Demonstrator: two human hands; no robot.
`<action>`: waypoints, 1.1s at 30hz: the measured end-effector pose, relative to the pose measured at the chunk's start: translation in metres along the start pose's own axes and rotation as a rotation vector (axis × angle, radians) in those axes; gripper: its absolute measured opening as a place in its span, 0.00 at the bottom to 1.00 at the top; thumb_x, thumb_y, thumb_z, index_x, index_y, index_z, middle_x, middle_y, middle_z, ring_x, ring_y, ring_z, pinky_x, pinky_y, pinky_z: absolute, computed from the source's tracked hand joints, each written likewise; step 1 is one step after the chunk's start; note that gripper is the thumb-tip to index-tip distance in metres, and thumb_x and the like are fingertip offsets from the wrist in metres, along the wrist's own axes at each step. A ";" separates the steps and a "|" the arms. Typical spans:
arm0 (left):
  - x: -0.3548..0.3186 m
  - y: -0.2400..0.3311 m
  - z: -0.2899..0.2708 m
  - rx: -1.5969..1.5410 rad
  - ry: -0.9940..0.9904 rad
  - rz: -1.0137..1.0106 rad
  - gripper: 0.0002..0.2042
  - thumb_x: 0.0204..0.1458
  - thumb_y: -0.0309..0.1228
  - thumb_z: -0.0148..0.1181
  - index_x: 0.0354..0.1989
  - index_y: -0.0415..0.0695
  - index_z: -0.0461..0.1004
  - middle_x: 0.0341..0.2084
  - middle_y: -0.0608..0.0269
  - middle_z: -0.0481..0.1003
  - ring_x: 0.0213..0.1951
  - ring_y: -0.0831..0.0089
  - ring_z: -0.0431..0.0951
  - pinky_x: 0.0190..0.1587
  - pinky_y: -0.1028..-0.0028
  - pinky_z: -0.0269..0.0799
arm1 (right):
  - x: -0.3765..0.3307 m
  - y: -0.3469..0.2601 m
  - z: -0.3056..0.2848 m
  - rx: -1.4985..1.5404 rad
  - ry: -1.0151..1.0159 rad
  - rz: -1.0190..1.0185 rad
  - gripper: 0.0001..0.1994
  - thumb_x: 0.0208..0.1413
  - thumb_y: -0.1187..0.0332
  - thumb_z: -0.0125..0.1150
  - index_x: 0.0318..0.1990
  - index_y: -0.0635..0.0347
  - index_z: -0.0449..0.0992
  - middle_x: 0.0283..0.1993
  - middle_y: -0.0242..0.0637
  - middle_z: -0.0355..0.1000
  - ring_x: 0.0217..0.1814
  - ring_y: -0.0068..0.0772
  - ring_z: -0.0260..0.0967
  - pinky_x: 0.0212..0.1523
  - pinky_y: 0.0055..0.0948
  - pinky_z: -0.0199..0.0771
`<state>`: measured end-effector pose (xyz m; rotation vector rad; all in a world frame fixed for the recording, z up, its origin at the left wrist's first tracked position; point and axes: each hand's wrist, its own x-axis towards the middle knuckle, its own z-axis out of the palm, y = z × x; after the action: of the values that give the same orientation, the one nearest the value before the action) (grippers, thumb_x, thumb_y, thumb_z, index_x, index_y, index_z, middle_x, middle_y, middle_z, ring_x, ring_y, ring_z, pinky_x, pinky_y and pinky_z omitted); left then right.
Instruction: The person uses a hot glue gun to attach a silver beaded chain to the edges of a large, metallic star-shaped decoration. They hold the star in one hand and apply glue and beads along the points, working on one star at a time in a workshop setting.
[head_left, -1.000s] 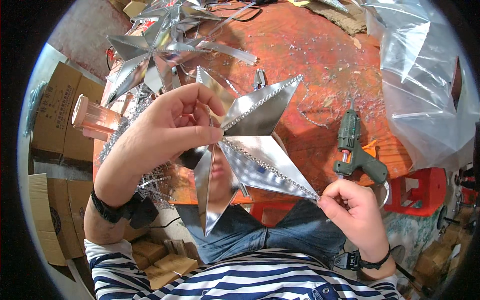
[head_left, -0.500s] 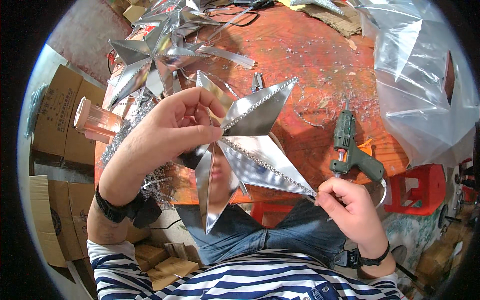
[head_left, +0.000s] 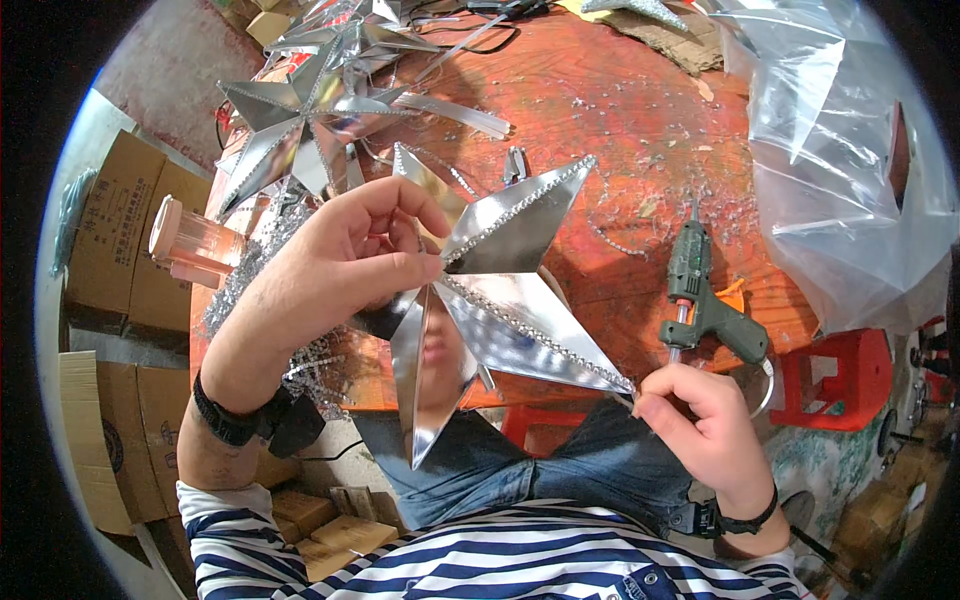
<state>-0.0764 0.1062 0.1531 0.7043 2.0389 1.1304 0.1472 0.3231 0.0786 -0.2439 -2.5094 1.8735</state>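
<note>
A mirror-silver, many-pointed star [head_left: 530, 240] is raised over my lap at the table's near edge. My left hand [head_left: 340, 250] is closed at its centre, thumb and fingers pinching there and covering the left part. Along the ridge toward the lower right point runs a silver bead chain [head_left: 535, 335]. My right hand [head_left: 700, 420] pinches that point's tip, where the chain ends; its fingertips hide exactly what is gripped. Another bead-trimmed silver star [head_left: 305, 115] lies at the far left of the table.
A green glue gun [head_left: 690, 270] stands right of the star on the red-brown table [head_left: 610, 110]. Clear plastic sheeting [head_left: 830, 170] drapes the right side, above a red stool [head_left: 850, 380]. Left are a clear jar [head_left: 200, 240], silver tinsel [head_left: 240, 285] and cardboard boxes [head_left: 115, 230].
My right hand has shifted very slightly at the star's tip. The left hand and the star have stayed almost still.
</note>
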 end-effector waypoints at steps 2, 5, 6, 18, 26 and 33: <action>-0.003 0.006 0.002 -0.063 0.019 -0.047 0.10 0.51 0.26 0.57 0.42 0.40 0.71 0.23 0.79 0.62 0.24 0.92 0.59 0.25 0.89 0.53 | -0.001 -0.001 0.001 -0.001 0.037 -0.034 0.04 0.54 0.73 0.59 0.31 0.64 0.73 0.22 0.33 0.67 0.23 0.22 0.62 0.25 0.22 0.61; -0.007 0.018 0.002 -0.143 0.027 -0.118 0.10 0.52 0.27 0.56 0.42 0.39 0.70 0.26 0.74 0.66 0.25 0.90 0.62 0.23 0.87 0.55 | -0.002 0.001 0.002 -0.002 0.091 -0.054 0.04 0.54 0.74 0.60 0.30 0.64 0.73 0.22 0.33 0.68 0.23 0.22 0.62 0.25 0.22 0.61; -0.008 0.020 0.000 -0.168 0.025 -0.141 0.10 0.53 0.28 0.55 0.42 0.39 0.70 0.28 0.72 0.68 0.25 0.90 0.63 0.22 0.87 0.56 | -0.002 0.001 0.001 -0.002 0.109 -0.055 0.04 0.54 0.74 0.60 0.30 0.65 0.73 0.23 0.33 0.68 0.23 0.22 0.63 0.25 0.22 0.61; -0.006 0.004 0.007 0.155 0.065 0.021 0.10 0.50 0.24 0.59 0.41 0.40 0.70 0.26 0.77 0.62 0.28 0.90 0.59 0.30 0.87 0.56 | -0.005 0.002 -0.002 0.012 0.078 -0.087 0.05 0.54 0.73 0.60 0.30 0.66 0.73 0.25 0.35 0.70 0.24 0.24 0.67 0.27 0.22 0.65; -0.004 0.004 0.008 0.187 0.076 0.058 0.10 0.48 0.26 0.58 0.40 0.41 0.70 0.24 0.76 0.60 0.27 0.89 0.58 0.29 0.86 0.53 | -0.005 0.004 -0.002 -0.002 0.068 -0.113 0.05 0.53 0.73 0.61 0.30 0.66 0.73 0.26 0.37 0.71 0.25 0.28 0.68 0.28 0.23 0.66; -0.009 0.019 0.004 -0.128 0.043 -0.124 0.12 0.49 0.25 0.53 0.44 0.40 0.69 0.23 0.75 0.62 0.26 0.90 0.60 0.28 0.87 0.54 | -0.004 0.000 -0.003 -0.003 0.053 -0.089 0.05 0.53 0.73 0.61 0.29 0.65 0.73 0.26 0.37 0.71 0.25 0.29 0.68 0.27 0.24 0.65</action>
<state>-0.0652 0.1110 0.1703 0.4876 1.9965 1.2008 0.1516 0.3256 0.0800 -0.1766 -2.4462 1.8068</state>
